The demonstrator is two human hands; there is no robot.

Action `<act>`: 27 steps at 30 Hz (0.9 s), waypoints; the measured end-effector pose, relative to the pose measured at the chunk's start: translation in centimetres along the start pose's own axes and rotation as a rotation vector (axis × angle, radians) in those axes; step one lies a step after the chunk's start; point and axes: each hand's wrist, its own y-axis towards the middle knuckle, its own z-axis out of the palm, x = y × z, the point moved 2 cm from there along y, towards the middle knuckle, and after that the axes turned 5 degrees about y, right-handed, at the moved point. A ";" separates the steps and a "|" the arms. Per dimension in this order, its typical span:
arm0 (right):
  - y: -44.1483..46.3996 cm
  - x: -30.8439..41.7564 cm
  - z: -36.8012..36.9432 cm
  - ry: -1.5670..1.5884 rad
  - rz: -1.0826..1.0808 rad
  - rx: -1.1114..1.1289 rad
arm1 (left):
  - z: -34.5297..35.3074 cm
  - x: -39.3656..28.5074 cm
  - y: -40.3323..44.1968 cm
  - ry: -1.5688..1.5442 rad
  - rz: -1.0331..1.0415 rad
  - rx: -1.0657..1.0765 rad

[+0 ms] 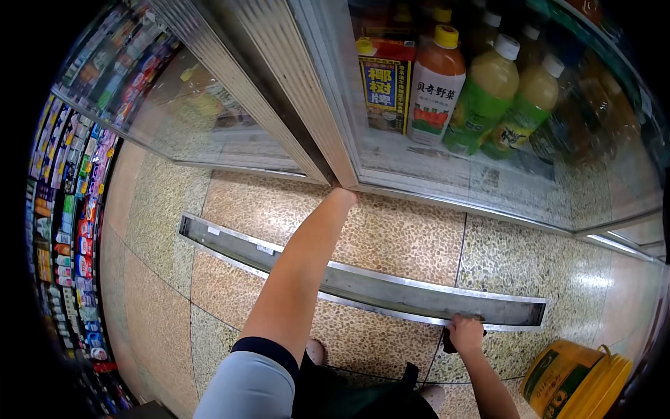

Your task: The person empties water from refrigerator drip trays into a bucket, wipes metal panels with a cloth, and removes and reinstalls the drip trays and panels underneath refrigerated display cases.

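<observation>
My left arm stretches forward to the foot of a glass-door drinks fridge (412,190). My left hand (344,197) is at the bottom of the frame where the two doors meet, its fingers mostly hidden. A long, shallow metal panel with raised silvery edges (391,284) lies across the floor beneath my left arm. Closer to me, my right hand (466,332) is closed around a small dark object (449,342) beside the panel's near edge, toward its right end. What that object is, I cannot make out.
Behind the glass stand juice bottles (436,87) and a coconut drink carton (385,87). A yellow bucket (579,377) sits at the lower right. Shelves of packaged goods (73,230) line the left side. My feet are on the speckled tile floor (370,335).
</observation>
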 end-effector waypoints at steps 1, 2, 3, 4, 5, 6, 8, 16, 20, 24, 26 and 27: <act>0.0 0.2 0.0 0.002 0.003 0.002 | 0.0 0.2 0.0 0.011 0.008 -0.024; -0.1 0.3 0.0 0.018 0.019 -0.029 | 0.0 0.6 0.0 0.020 0.014 -0.056; -0.2 0.4 -0.1 0.034 0.037 -0.060 | 0.2 1.1 0.0 0.038 0.027 -0.095; -0.2 0.4 0.0 0.037 0.048 -0.060 | 0.2 1.8 -0.2 0.058 0.047 -0.146; -0.2 0.3 0.1 0.030 0.053 -0.057 | -0.1 2.6 -0.6 0.089 0.056 -0.177; -0.1 0.2 0.3 0.024 0.059 -0.056 | -0.4 3.2 -1.4 0.115 0.042 -0.200; -0.3 0.1 0.4 0.027 0.064 -0.064 | -1.2 3.7 -4.7 0.172 -0.024 -0.200; 0.1 -0.3 0.8 0.001 0.021 -0.058 | -3.4 5.6 -18.8 0.305 -0.058 -0.082; 0.3 -0.9 0.7 0.065 -0.050 -0.075 | -4.1 6.9 -23.1 0.289 -0.066 -0.052; -0.6 -0.6 -0.4 0.135 -0.078 -0.067 | -5.3 8.2 -26.5 0.284 -0.140 -0.057; -1.2 0.1 -1.4 0.152 -0.078 -0.075 | -5.3 8.5 -29.0 0.302 -0.145 -0.069; -2.0 0.8 -2.6 0.109 0.009 -0.060 | -5.4 8.7 -30.0 0.317 -0.151 -0.088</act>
